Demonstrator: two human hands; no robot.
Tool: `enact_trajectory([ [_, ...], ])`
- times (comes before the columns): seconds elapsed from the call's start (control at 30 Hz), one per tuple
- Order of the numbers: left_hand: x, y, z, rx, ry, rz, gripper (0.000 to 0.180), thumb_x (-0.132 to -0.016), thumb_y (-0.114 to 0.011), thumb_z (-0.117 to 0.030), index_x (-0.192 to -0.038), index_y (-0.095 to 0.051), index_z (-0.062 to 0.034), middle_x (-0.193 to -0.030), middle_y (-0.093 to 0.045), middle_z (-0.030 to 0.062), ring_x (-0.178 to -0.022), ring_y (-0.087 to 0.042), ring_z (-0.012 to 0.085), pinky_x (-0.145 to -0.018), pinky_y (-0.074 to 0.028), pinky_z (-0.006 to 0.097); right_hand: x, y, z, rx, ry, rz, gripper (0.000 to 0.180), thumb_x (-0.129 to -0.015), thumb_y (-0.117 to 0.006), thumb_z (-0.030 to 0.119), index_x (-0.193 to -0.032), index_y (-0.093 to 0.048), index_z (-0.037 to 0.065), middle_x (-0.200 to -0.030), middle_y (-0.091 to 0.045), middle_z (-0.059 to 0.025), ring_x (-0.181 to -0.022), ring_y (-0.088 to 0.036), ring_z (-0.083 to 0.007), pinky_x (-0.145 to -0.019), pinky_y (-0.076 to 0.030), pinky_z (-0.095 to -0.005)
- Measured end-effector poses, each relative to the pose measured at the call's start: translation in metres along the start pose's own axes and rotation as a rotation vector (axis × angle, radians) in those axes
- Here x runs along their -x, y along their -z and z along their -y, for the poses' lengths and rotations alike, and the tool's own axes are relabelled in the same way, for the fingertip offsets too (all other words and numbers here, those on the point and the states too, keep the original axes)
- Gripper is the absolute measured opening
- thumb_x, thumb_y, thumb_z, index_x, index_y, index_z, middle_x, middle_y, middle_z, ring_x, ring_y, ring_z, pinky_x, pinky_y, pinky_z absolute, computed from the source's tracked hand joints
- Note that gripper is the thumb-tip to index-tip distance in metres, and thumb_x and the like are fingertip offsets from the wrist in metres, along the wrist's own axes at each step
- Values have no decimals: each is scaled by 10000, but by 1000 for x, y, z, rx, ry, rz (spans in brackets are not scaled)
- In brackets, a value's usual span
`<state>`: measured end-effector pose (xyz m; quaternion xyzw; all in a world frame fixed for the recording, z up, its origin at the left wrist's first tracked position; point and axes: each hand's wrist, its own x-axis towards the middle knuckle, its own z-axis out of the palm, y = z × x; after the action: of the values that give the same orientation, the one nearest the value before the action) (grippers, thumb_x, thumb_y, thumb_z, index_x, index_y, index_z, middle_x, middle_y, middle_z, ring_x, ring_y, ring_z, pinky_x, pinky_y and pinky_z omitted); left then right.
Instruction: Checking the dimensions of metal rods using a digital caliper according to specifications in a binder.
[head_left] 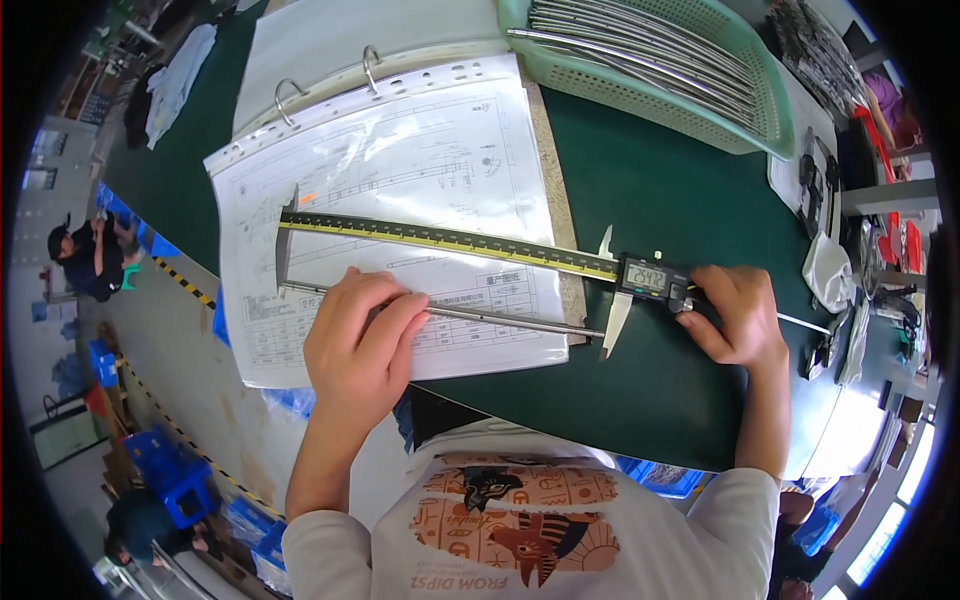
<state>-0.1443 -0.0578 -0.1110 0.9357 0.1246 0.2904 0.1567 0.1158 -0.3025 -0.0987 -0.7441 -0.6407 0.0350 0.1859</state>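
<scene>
My left hand (365, 335) pinches a thin metal rod (500, 320) near its middle, over a sheet with technical drawings (390, 180) in a plastic sleeve. A long digital caliper (450, 240) lies across the sheet, its jaws spread wide. The rod spans between the jaws: its left end is by the fixed jaw, its right end by the sliding jaw (616, 325). My right hand (735, 312) grips the right end of the caliper's slider between thumb and fingers, just beside the small display.
A ring binder (385, 45) lies under the sheet on the green table (640, 200). At the back right, a pale green plastic basket (770, 110) holds many metal rods (640, 60). Further right lie another caliper (812, 180) and a white glove (828, 270). Other people sit beyond the table.
</scene>
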Motion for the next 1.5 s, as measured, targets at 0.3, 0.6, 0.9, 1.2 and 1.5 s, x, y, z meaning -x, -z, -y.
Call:
enact_trajectory([
  [0.3,1,1,-2,-26,20,22,150,-718,-717,-34,-854,-660,-60,-864,-599,64,-835,-612,262,-833,-520,455,-1,0,-1,-11,3,-11,312,-763,-671,314,-869,-580,35,-643,-563,-99,-540,-545,-312,-488,-411,-383],
  [0.6,1,2,-1,-23,29,48,150,-719,-716,-22,-858,-665,-51,-878,-602,75,-864,-606,274,-853,-508,463,-2,-2,-7,-6,13,-15,319,-790,-658,356,-859,-564,59,-634,-558,-91,-534,-539,-311,-480,-400,-388],
  [0.9,1,4,-1,-24,29,66,157,-716,-712,-5,-861,-666,-46,-888,-606,83,-864,-611,284,-850,-502,468,-3,-8,-11,16,21,-41,356,-790,-656,405,-809,-540,69,-602,-532,-89,-512,-521,-309,-467,-385,-392],
  [1.2,2,4,1,-9,12,66,184,-722,-699,-7,-898,-660,-47,-905,-605,88,-863,-610,288,-853,-494,470,-6,-5,-10,4,2,-16,369,-781,-669,416,-758,-519,80,-558,-511,-77,-494,-504,-309,-446,-364,-396],
  [1.5,4,5,4,-67,-30,106,266,-760,-641,-79,-1021,-625,-34,-985,-612,113,-906,-593,301,-944,-412,530,-6,-6,-10,-30,8,-27,374,-796,-649,432,-773,-533,78,-548,-503,-79,-491,-515,-309,-443,-378,-391],
])
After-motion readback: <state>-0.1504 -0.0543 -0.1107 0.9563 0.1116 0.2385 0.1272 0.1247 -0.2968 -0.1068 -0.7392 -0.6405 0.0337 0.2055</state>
